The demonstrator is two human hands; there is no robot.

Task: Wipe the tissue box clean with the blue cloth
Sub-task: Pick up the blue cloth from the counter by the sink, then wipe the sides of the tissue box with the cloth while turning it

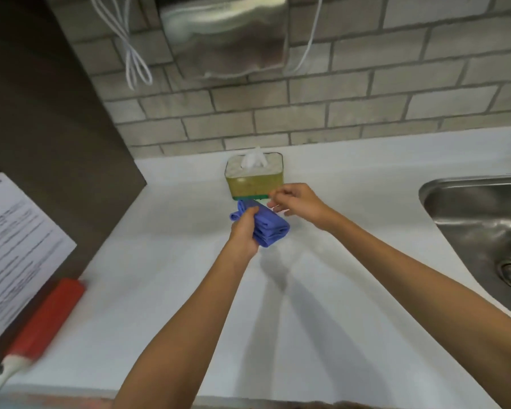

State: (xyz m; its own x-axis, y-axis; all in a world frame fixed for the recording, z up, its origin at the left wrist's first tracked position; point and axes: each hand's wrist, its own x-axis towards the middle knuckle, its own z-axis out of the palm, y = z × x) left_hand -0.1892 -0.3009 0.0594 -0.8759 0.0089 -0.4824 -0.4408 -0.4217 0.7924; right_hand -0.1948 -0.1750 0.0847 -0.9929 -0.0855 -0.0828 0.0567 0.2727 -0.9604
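Note:
A yellow-green tissue box (252, 183) stands on the white counter near the brick wall, with a white tissue (254, 159) sticking up from its top. Just in front of it, my left hand (244, 231) grips a folded blue cloth (267, 227) held slightly above the counter. My right hand (295, 202) is at the box's lower right corner, fingers curled and pinched near the box's green base edge and the cloth's far end. Whether the right fingers touch the cloth or the box is hard to tell.
A steel sink (484, 228) is set into the counter (160, 276) at the right. A red tube with a white nozzle (42, 323) lies at the left edge beside a printed sheet (15, 243). A metal dispenser (224, 33) and white cables (133, 54) hang on the wall above.

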